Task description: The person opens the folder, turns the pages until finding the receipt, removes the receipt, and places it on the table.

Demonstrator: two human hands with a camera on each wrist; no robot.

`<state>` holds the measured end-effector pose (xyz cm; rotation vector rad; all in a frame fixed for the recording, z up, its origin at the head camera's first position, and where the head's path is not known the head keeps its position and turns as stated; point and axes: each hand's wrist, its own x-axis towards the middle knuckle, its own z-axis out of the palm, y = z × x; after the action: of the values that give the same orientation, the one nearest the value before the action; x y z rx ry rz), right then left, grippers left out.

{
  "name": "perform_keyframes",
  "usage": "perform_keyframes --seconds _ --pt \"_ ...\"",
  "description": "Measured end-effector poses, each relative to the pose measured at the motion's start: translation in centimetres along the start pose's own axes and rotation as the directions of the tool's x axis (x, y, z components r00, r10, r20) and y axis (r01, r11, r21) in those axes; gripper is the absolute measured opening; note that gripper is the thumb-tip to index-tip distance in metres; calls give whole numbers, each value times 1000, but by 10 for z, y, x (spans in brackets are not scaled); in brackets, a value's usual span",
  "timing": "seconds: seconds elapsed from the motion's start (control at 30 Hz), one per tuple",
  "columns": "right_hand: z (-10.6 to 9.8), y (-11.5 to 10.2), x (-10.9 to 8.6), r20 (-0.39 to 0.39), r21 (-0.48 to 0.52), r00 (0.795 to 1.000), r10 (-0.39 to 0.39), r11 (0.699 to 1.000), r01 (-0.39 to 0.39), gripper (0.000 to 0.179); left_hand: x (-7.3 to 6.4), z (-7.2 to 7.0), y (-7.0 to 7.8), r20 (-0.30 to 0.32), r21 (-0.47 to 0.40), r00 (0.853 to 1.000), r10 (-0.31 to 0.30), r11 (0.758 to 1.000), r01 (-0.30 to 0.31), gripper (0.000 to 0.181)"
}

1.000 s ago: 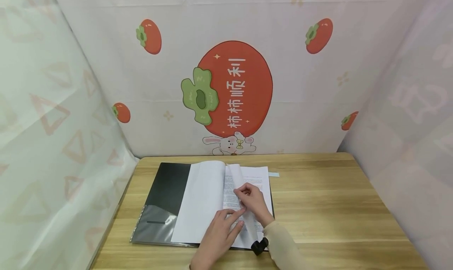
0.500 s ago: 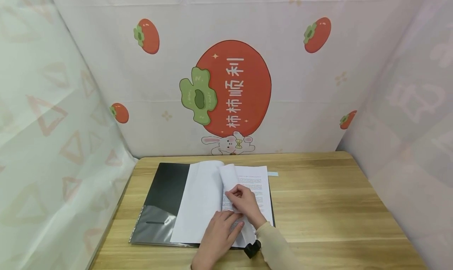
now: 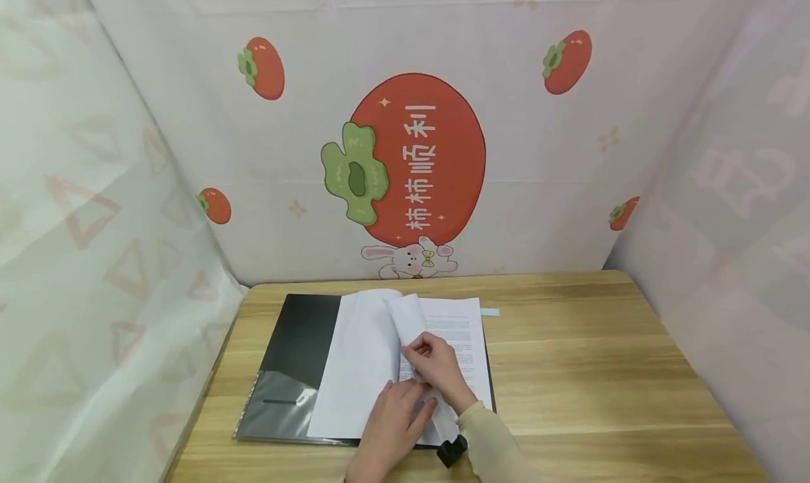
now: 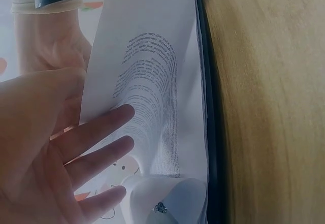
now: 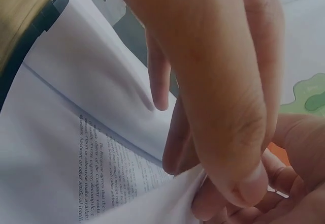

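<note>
Right hand (image 3: 439, 367): my fingers pinch a curled page (image 3: 407, 316) above the black folder (image 3: 302, 335); my left hand (image 3: 392, 418), fingers extended, lies over the papers (image 3: 351, 377). I judge the page light, limp, easily creased, best held by its free edge.

A printed white page (image 3: 408, 318) curls up inside a black folder (image 3: 306, 332) lying open.

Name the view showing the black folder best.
The head view: the black folder lies open, its clear pocket visible. The left wrist view shows only an edge; the right, bits of edge and cover.
</note>
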<state>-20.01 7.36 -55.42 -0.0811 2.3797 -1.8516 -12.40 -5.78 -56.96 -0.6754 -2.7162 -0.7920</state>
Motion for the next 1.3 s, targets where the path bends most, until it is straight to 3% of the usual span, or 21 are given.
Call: perform_keyframes --seconds 0.17,0.33,0.5,0.67,0.8,0.97,1.3 --pt "-1 1 -3 -7 -39 1000 -13 999 12 19 2 0 2 40 6 999 -18 1000 17 12" --pt "2 -1 -2 -6 -99 998 -57 994 56 20 2 0 1 30 37 999 -13 999 12 8" --pt "3 -2 -2 -7 -95 997 -78 992 77 25 1 -1 0 14 42 1000 -4 999 3 10" --pt "-4 3 3 -114 -106 986 -120 988 108 26 1 -5 -1 3 23 1000 -29 999 28 17" --pt "-22 15 5 -216 -155 973 -84 987 51 21 -1 -7 -3 0 22 998 -60 998 59 20" --pt "-48 30 5 -267 -194 963 26 978 -80 19 -5 -12 -7 -22 25 992 -124 992 124 22" --pt "-79 45 -5 -342 -334 939 30 931 -151 47 -8 -21 -20 -63 48 983 -173 983 176 29"
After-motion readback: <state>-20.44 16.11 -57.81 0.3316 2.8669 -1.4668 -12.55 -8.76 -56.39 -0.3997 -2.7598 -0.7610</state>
